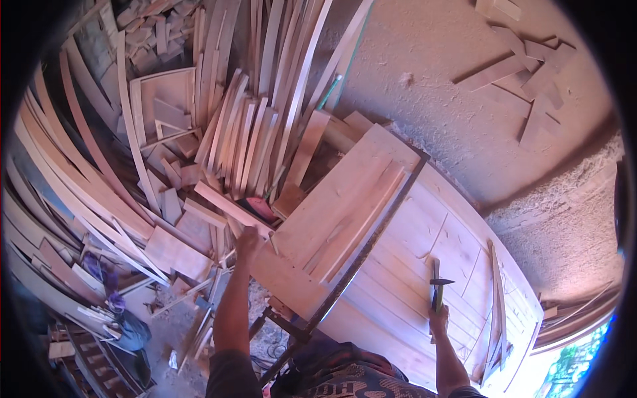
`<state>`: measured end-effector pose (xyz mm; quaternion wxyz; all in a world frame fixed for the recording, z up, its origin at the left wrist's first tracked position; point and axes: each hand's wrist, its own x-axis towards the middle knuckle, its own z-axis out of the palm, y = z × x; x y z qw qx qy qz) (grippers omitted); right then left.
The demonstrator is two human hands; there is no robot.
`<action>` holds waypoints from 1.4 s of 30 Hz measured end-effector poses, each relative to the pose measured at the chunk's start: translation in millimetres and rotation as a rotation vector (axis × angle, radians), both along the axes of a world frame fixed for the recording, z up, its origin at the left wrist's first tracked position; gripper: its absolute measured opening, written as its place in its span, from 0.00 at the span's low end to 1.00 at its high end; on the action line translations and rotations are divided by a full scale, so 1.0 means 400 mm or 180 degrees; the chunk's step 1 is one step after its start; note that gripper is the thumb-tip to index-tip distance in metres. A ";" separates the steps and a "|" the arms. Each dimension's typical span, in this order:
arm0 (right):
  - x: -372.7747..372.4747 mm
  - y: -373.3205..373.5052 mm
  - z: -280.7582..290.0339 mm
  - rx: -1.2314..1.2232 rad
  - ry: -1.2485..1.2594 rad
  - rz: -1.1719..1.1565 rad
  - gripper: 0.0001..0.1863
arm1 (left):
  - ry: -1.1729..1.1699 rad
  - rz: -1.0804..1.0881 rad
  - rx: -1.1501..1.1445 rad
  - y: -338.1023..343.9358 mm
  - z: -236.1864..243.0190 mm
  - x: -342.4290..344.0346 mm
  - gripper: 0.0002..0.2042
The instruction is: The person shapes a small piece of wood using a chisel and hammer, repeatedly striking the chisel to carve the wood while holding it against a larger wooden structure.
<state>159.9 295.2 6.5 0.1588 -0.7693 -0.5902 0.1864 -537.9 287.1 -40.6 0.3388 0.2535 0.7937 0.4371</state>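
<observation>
My left hand (248, 243) is closed at the left corner of a framed wooden panel (332, 205), and its fingertips are partly hidden. Just above that hand lies the end of a wooden strip (233, 210). A hammer (440, 282) with a dark pointed head and some green below it is gripped in my right hand (438, 320). The hammer is over the pale boarded wooden surface (398, 259). Across the work runs a long dark metal bar clamp (371, 245), its near end close to my body.
Long curved boards (86, 172) and upright wood strips (242, 139) crowd the left and far side. Flat offcuts (517, 73) lie on the dusty floor at far right. A narrow wooden strip (495, 298) rests on the work's right part. Bright daylight enters at lower right.
</observation>
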 end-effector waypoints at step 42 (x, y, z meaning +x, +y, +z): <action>-0.537 0.062 0.332 -0.0642 0.3278 0.0314 0.28 | 0.1952 -0.2208 0.0258 0.185 0.202 0.429 0.11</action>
